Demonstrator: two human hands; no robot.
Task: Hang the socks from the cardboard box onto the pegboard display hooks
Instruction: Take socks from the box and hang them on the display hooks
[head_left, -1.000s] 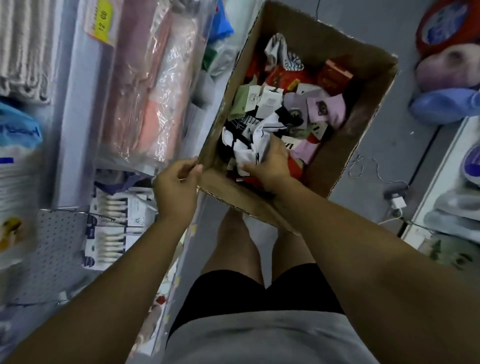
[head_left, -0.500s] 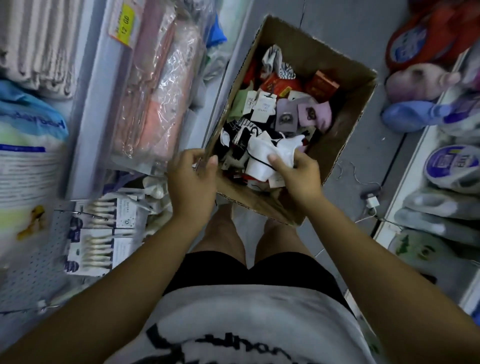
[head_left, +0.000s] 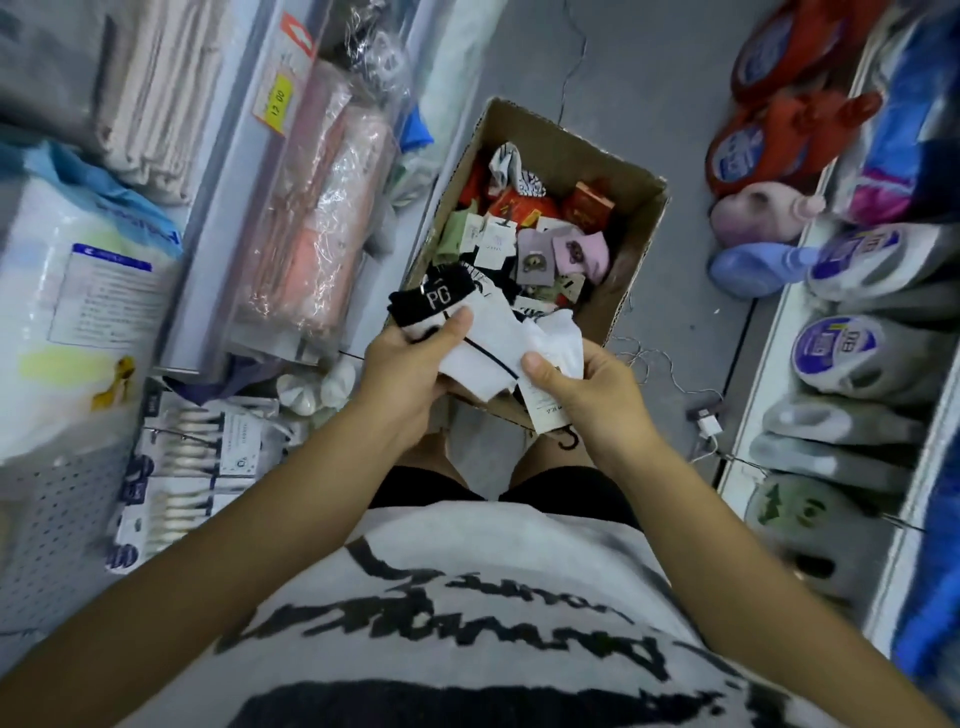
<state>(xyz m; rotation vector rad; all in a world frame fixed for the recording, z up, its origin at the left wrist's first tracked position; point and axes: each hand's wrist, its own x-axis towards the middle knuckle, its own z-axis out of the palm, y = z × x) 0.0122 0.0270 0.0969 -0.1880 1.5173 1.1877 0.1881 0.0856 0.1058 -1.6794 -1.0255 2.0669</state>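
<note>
- Two bare hands are working here, the left hand (head_left: 410, 364) and the right hand (head_left: 592, 400). Both are hovering just above the near edge of one open brown cardboard box (head_left: 641, 244).
- One bundle of white ankle socks with black cuffs (head_left: 485, 340) is being held between them. How many socks are folded into it I cannot tell.
- The bundle is showing white fabric with a thin dark line across it, and a black cuff lettered "PG" is sticking out past the left thumb.
- One white paper tag with small print (head_left: 543, 410) is hanging from the bundle at the right hand, with a black plastic hook (head_left: 569, 441) curling below it.
- The left fingers are grasping the cuff end, with the thumb pressing on top. The right fingers are pinching the other end together with the tag.
- The box is standing on the grey floor (head_left: 649, 78) and is holding a loose heap of carded socks. Two lilac-pink socks (head_left: 579, 252) are lying side by side, red packs are lying at the far end, and black-and-white ones are lying nearer.
- One grey perforated pegboard (head_left: 47, 519) is showing at the lower left, well apart from the bundle.
</note>
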